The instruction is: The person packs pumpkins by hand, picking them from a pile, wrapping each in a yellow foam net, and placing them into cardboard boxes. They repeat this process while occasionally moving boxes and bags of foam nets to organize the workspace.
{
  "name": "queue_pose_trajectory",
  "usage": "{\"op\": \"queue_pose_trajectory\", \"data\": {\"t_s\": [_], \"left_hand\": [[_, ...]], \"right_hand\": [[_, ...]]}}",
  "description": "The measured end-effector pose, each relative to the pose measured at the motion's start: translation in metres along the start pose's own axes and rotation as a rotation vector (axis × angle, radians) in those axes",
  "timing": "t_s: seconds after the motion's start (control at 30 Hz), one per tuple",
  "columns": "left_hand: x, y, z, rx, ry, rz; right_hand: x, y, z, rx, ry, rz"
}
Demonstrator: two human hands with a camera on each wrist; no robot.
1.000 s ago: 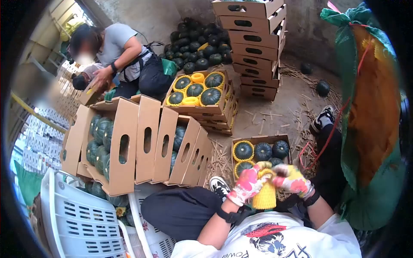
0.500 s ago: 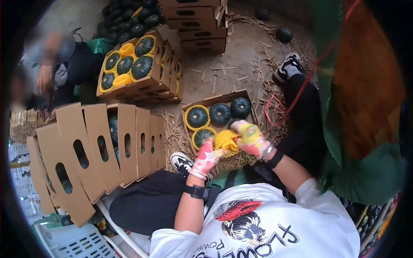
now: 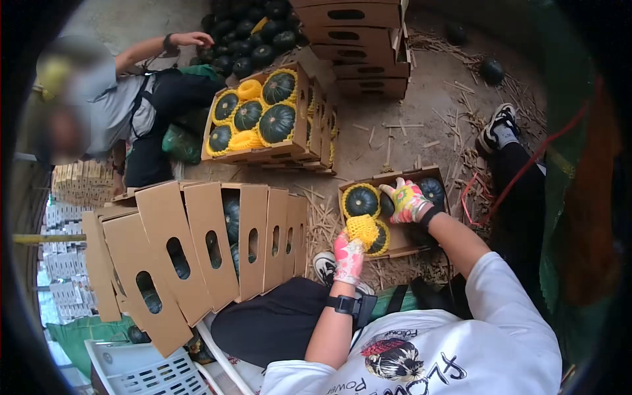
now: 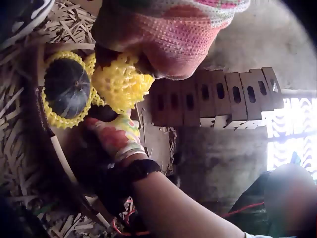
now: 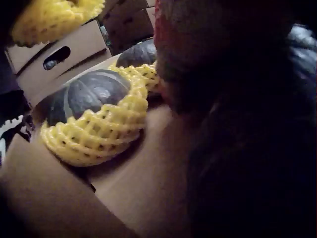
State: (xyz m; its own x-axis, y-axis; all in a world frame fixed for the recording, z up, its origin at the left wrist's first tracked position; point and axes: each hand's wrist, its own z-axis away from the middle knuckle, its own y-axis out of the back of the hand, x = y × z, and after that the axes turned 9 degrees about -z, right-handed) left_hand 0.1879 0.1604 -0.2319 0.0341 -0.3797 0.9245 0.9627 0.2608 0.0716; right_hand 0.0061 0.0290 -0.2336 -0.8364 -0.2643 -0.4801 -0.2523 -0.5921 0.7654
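Observation:
My gloved left hand (image 3: 349, 255) pinches a yellow foam net sleeve (image 3: 363, 228), bunched up and hanging over the near left of an open carton (image 3: 403, 242). My gloved right hand (image 3: 409, 201) grips a dark green pumpkin (image 3: 387, 205) in the carton's back row, its fingers over the top and mostly hiding it. Left of that sits a pumpkin in a yellow net (image 3: 361, 199); a second netted pumpkin (image 3: 380, 238) is partly covered by the sleeve. A bare pumpkin (image 3: 432, 190) lies in the back right corner. The right wrist view shows a netted pumpkin (image 5: 89, 96) close up.
Tilted cartons (image 3: 197, 243) holding pumpkins stand in a row at left. Behind are stacked cartons of netted pumpkins (image 3: 276, 123), a taller carton stack (image 3: 368, 52) and a pumpkin heap (image 3: 243, 46). Another person (image 3: 125, 118) sits at back left. A white crate (image 3: 151, 375) is at lower left.
My right hand has left the foam sleeve and moved back onto a pumpkin in the carton. The left hand keeps the sleeve, alone now. The other person's arm reaches toward the heap.

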Motion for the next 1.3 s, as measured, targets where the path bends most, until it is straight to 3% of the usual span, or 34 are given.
{"op": "queue_pose_trajectory", "data": {"t_s": [0.1,0.17,0.23,0.3,0.4,0.47,0.57,0.63,0.67,0.7,0.73,0.77,0.83,0.87,0.9,0.97,1.0,1.07,1.13,1.17,1.23,1.3], "left_hand": [[0.021,-0.003,0.003,-0.122,-0.010,0.211],[0.051,-0.004,0.014,-0.331,0.242,0.408],[0.048,-0.006,0.023,-0.339,0.141,0.272],[0.048,-0.009,0.032,-0.340,-0.079,0.284],[0.045,-0.009,0.042,-0.293,-0.108,0.184],[0.047,-0.002,0.048,-0.266,-0.111,0.176],[0.066,0.020,0.043,-0.248,0.019,0.519],[0.083,0.008,0.055,-0.311,0.013,0.497],[0.079,-0.008,0.062,-0.363,-0.068,0.219],[0.078,-0.017,0.069,-0.410,-0.147,-0.062],[0.081,-0.017,0.073,-0.409,-0.013,0.050],[0.078,-0.018,0.070,-0.414,-0.013,0.050],[0.064,-0.019,0.064,-0.493,-0.202,0.107],[0.074,-0.018,0.067,-0.568,-0.098,0.241],[0.078,-0.018,0.071,-0.603,-0.001,0.422],[0.060,-0.019,0.065,-0.682,0.096,0.641],[0.048,-0.017,0.062,-0.742,0.157,0.685],[0.072,-0.024,0.074,-0.725,0.210,0.718],[0.076,-0.022,0.074,-0.687,0.249,0.739],[0.075,-0.022,0.070,-0.682,0.255,0.736],[0.071,-0.026,0.060,-0.348,-0.042,0.300],[0.084,-0.031,0.066,-0.258,-0.021,0.197]], "right_hand": [[-0.019,0.030,0.042,0.091,-0.045,-0.449],[-0.020,0.027,0.067,0.215,0.062,-0.735],[-0.031,0.024,0.089,0.104,0.181,-1.416],[-0.032,0.010,0.097,0.135,0.092,-1.669],[-0.046,0.009,0.112,-0.078,0.197,-1.989],[-0.043,0.009,0.118,-0.008,0.197,-1.873],[-0.043,0.020,0.132,0.136,0.166,-1.633],[-0.050,0.023,0.141,0.249,0.118,-1.249],[-0.055,0.013,0.142,0.261,0.249,-1.183],[-0.065,0.010,0.144,0.383,0.289,-0.908],[-0.066,0.004,0.148,0.470,0.312,-0.865],[-0.063,-0.002,0.148,0.558,0.336,-0.819],[-0.032,-0.026,0.134,0.598,0.273,-1.031],[-0.019,-0.026,0.129,0.496,0.037,-1.429],[-0.006,-0.032,0.123,0.327,-0.096,-1.859],[-0.037,-0.014,0.135,-0.154,-0.016,-2.227],[-0.030,-0.044,0.128,-0.235,0.106,-2.158],[-0.031,-0.049,0.124,0.052,0.330,-1.739],[-0.013,-0.050,0.102,-0.016,0.029,-2.151],[0.025,-0.094,0.053,0.597,0.297,-1.349],[-0.029,-0.010,0.117,0.696,0.001,-0.811],[-0.032,-0.016,0.121,0.658,0.067,-0.915]]}}
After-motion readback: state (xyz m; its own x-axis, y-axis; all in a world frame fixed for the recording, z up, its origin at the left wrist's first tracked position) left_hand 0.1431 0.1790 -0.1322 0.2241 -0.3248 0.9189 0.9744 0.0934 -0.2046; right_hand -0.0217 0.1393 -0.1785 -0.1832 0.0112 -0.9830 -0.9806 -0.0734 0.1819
